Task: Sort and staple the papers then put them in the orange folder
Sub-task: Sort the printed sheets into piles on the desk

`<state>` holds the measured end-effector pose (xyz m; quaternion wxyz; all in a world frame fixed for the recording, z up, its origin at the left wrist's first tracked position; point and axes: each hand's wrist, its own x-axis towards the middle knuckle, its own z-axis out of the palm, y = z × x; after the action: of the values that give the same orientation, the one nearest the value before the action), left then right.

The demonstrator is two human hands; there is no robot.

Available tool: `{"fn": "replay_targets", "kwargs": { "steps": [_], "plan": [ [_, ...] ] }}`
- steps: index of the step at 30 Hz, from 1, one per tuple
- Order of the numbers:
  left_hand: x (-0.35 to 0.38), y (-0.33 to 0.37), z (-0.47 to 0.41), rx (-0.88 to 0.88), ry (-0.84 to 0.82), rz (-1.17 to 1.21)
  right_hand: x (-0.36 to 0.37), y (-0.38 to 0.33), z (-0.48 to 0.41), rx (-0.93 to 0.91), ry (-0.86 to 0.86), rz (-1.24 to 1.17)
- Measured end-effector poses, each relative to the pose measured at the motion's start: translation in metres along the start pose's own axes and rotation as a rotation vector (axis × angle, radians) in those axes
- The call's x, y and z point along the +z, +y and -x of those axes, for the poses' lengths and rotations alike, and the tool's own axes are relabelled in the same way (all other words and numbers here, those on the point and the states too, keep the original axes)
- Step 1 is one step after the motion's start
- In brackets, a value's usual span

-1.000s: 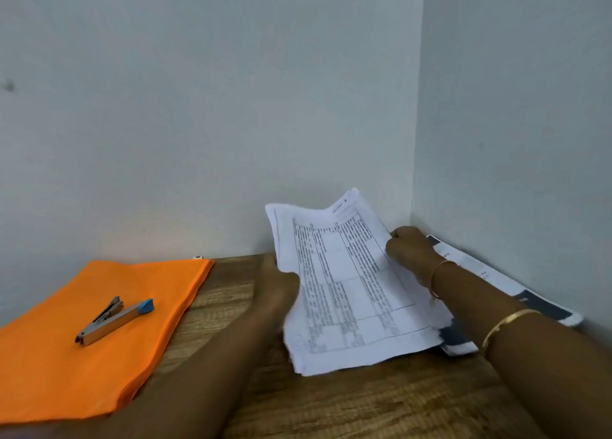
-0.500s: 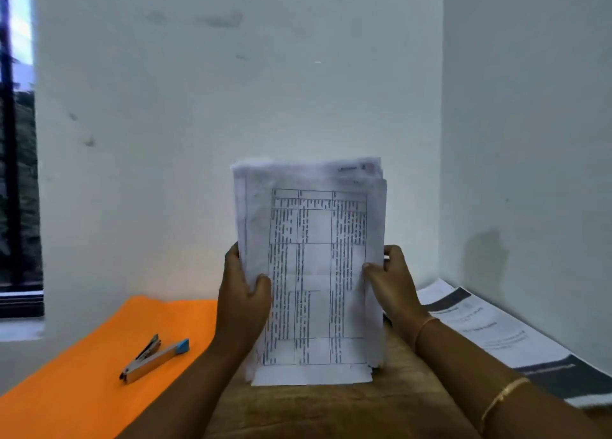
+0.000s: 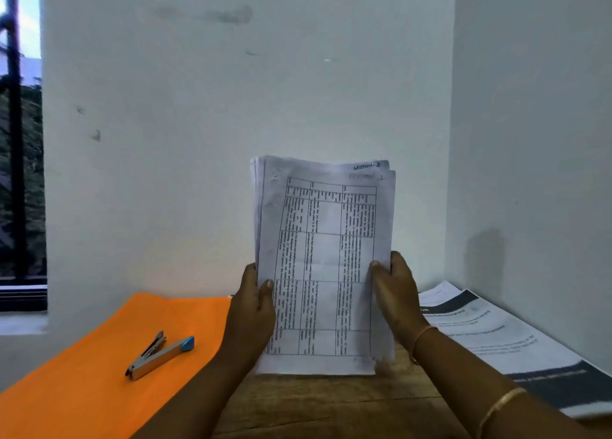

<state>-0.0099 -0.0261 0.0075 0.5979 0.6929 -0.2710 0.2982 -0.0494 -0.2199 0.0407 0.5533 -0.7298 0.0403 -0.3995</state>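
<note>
i judge the task to be at an early stage. the stack of papers [image 3: 324,263] stands upright over the wooden table [image 3: 331,405], and its bottom edge seems to rest on the wood, as if i am squaring it up. my left hand [image 3: 251,316] grips the stack's left edge with the thumb across the front. my right hand [image 3: 394,293] grips the right edge the same way, so the hands are apart, each clamped on a side. as far as i can tell nothing is stapled yet. the stapler [image 3: 159,356] lies untouched on the orange folder [image 3: 116,389], which lies flat to the left. more printed sheets [image 3: 496,339] lie by the right wall. a second ago the stack was tilted low and buckled near the table. half a second ago it was already upright, as it is now.
</note>
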Motion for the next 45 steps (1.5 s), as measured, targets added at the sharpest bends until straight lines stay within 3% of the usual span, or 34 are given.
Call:
{"fn": "replay_targets", "kwargs": {
  "steps": [5,17,24,30,37,45],
  "plan": [
    [-0.003,0.006,-0.001,0.014,0.06,0.043,-0.004,-0.007,-0.005,-0.031,0.07,-0.051],
    [0.009,0.002,0.009,-0.031,-0.074,0.042,0.002,0.007,0.002,0.025,0.077,-0.088],
    [0.007,-0.002,0.007,0.053,0.049,-0.057,0.007,0.016,0.01,-0.025,0.093,-0.093],
    [0.005,0.007,0.003,0.101,0.146,-0.004,0.01,0.005,0.009,-0.178,0.134,-0.184],
    [0.008,-0.014,0.011,-0.029,0.026,-0.139,0.007,0.045,0.014,0.034,-0.076,-0.046],
    [-0.001,-0.01,0.009,-0.082,0.045,-0.08,0.002,0.042,0.017,0.1,-0.116,-0.069]
  ]
}}
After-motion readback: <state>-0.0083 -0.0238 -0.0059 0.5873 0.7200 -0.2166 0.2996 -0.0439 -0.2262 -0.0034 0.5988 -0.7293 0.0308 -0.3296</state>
